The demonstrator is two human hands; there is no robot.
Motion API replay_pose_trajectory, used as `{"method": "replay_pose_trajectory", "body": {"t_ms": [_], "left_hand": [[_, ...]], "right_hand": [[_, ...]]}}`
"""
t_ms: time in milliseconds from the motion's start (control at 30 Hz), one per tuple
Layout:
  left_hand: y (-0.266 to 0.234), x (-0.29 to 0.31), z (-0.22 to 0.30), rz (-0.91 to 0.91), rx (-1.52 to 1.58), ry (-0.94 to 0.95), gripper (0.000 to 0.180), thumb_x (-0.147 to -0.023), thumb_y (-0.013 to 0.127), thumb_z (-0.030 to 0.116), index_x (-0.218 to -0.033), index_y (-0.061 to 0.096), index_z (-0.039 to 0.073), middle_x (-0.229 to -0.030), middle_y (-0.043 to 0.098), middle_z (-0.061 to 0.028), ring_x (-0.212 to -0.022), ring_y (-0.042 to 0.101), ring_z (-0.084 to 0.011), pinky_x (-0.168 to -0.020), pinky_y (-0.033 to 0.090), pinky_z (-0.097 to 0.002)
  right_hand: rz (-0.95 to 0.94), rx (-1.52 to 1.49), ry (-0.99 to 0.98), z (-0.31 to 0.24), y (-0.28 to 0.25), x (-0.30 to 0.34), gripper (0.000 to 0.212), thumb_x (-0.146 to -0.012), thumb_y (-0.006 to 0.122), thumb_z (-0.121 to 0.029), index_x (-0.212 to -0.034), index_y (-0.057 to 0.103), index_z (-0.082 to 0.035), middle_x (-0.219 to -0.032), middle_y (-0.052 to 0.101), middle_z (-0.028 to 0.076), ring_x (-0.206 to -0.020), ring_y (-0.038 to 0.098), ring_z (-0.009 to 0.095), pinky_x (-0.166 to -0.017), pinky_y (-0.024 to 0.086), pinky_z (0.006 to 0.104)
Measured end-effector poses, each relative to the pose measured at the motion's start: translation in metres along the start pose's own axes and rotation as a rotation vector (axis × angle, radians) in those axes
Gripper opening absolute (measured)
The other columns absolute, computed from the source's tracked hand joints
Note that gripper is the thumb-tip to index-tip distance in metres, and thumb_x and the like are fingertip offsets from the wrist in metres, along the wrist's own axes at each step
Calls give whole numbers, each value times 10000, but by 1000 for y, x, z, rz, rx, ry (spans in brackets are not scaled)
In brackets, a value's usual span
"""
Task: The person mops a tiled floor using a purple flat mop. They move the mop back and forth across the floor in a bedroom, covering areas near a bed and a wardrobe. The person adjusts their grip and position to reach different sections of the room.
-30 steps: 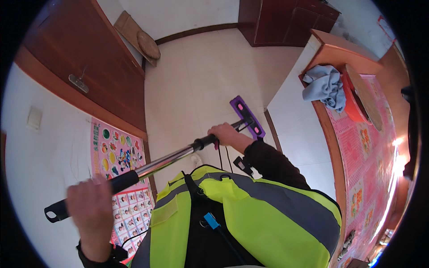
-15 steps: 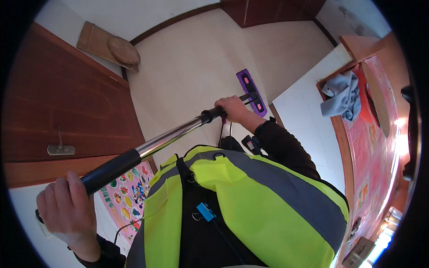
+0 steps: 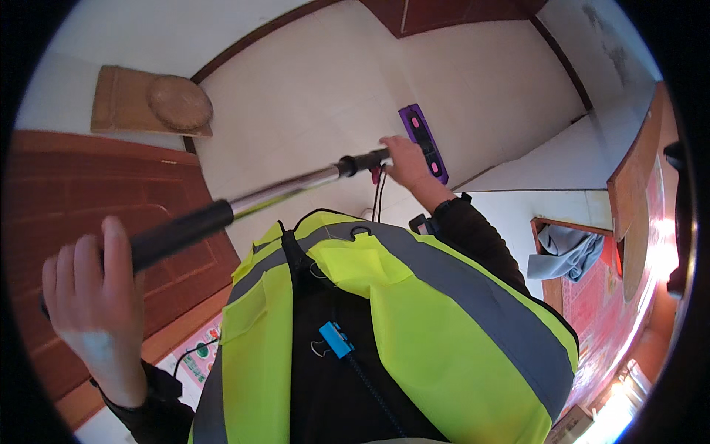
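Note:
A flat floor mop slants across the view, with a silver and black handle (image 3: pixel 288 185) and a purple head (image 3: pixel 424 144) lying on the pale tiles ahead. My left hand (image 3: pixel 96 285) is wrapped around the black grip at the handle's upper end, at the far left. Farther along, my right hand (image 3: pixel 407 163) closes round the lower part of the handle, close to the head. That hand hides the joint between handle and head. Dark cords (image 3: pixel 380 194) hang beside the right hand.
A brown door (image 3: pixel 126 222) stands at the left. Against the far left wall lean a brown board (image 3: pixel 122 100) and a round woven mat (image 3: pixel 180 102). At the right is a table with a pink patterned cover (image 3: pixel 603 325) and a grey cloth (image 3: pixel 566 251). Dark red furniture (image 3: pixel 451 13) stands at the back.
The view has turned, so the table and cloth sit lower at the right and more wall shows. Both hands keep their hold on the mop; its head lies slightly farther off.

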State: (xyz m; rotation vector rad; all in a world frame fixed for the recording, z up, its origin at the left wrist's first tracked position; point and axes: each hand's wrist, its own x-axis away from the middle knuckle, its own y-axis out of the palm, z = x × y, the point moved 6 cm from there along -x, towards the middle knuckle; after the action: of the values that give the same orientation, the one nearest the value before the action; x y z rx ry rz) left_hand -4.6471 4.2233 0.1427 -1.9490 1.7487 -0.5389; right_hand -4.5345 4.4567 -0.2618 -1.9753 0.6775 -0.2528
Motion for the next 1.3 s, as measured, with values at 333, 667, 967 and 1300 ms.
{"method": "replay_pose_trajectory", "body": {"t_ms": [333, 667, 967, 1300], "left_hand": [[100, -165, -42, -79, -41, -18, 455, -640, 727, 100, -1059, 551, 83, -834, 570, -72, -805, 566, -233, -735, 448, -337], [164, -336, -82, 214, 76, 231, 256, -659, 582, 62, -914, 569, 39, -663, 486, -93, -655, 508, -258, -641, 416, -369], [163, -404, -94, 460, 115, 373, 185, -649, 618, 35, -824, 561, 17, -600, 419, -65, -587, 451, -198, -593, 373, -325], [212, -497, -64, 59, 586, 263, 403, -551, 728, 125, -901, 561, 18, -712, 500, -114, -687, 496, -298, -630, 377, -399]], "right_hand": [[-344, 59, 307, 138, 18, -41, 171, -679, 595, -200, -800, 645, -89, -883, 613, 151, -849, 591, 335, -701, 483, 420], [-291, -1665, 1230, 89, 91, -152, 796, -738, 510, -681, -1150, 418, -6, -1038, 551, 271, -874, 622, 326, -732, 521, 402], [541, -2172, 1201, 103, 53, -239, 198, -818, 637, -262, -832, 525, -99, -773, 559, 30, -690, 565, 157, -623, 506, 294], [537, -1960, 1240, 235, -5, -279, 178, -806, 632, -225, -881, 544, -90, -818, 595, 43, -732, 581, 157, -665, 482, 290]]}}
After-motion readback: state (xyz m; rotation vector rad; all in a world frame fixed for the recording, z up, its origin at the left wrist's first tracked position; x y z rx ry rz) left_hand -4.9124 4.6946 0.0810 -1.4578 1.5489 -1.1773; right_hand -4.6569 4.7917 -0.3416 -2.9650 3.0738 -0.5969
